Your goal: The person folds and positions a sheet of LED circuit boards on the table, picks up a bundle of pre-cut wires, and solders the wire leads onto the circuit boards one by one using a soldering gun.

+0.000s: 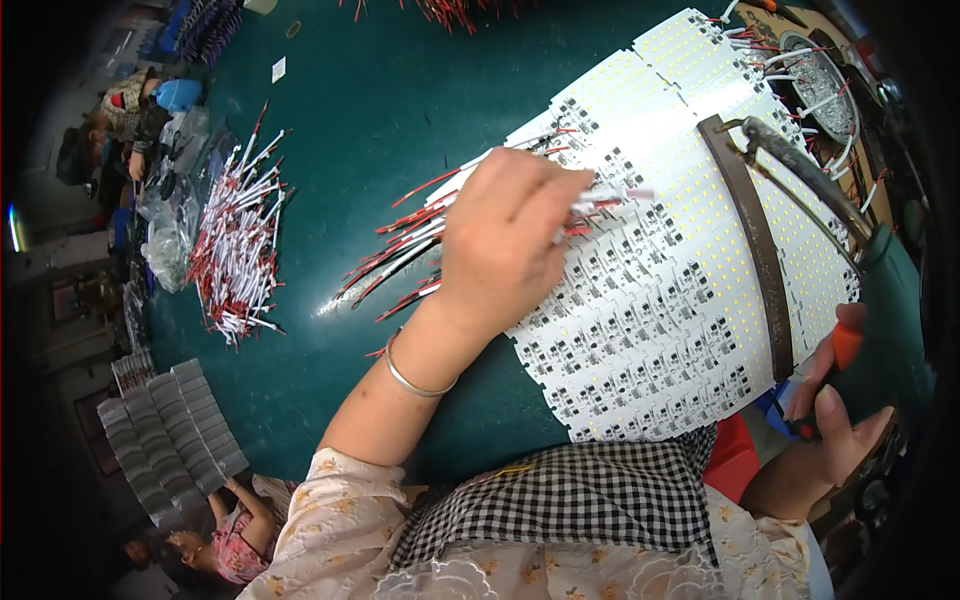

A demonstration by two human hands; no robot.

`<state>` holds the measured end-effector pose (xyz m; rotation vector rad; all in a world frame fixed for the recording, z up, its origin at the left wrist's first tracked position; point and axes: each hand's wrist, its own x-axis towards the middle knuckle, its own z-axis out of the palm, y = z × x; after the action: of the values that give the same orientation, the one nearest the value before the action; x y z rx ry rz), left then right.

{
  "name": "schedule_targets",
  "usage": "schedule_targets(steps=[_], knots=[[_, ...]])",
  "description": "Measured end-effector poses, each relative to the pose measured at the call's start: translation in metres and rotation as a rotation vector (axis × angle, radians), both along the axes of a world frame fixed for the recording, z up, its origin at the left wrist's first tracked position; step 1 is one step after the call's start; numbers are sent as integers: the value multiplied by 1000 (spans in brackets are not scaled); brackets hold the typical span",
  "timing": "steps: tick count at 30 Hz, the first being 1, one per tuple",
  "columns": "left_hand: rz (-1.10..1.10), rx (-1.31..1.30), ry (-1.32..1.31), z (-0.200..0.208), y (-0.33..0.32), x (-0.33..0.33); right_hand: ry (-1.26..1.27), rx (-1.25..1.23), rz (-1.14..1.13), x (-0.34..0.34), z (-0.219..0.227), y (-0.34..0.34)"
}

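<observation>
Wires [600, 200], red and white, are sitting pinched in your left hand [510, 245]; the fingers are curled shut around a small bunch I can't count exactly, their tips pressing down onto the white circuit boards [680, 300]. Those boards are lying fanned out in overlapping rows across the green table [380, 100], too many to count, with one brown curved strip [760, 250] lying over them. More loose wires are spreading out from under your left wrist, which is wearing one silver bangle [415, 380].

Your right hand [835, 420] is closing around one orange-handled tool [845, 345] at the boards' right edge, thumb up, fingers wrapped.

One separate heap of red and white wires [240, 245] is lying well apart to your left. Stacked grey trays [170, 430] are sitting at lower left. Two other people are working at the left edge.
</observation>
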<state>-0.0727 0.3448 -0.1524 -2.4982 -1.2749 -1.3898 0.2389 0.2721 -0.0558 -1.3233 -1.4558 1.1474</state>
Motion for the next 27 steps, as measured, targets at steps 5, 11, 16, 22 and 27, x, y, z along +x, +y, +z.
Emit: schedule_targets(steps=[5,11,16,22,27], knots=[[115,-71,10,15,-1,5,41,18,-40,-2,1,2],[175,-171,172,12,0,14,215,-100,-141,-21,-20,6],[156,-299,155,19,2,16,206,-83,-186,-24,-22,8],[106,-323,165,17,5,7,227,-157,-175,-29,-19,10],[83,-145,107,-1,14,7,250,-212,-154,-30,-21,12]])
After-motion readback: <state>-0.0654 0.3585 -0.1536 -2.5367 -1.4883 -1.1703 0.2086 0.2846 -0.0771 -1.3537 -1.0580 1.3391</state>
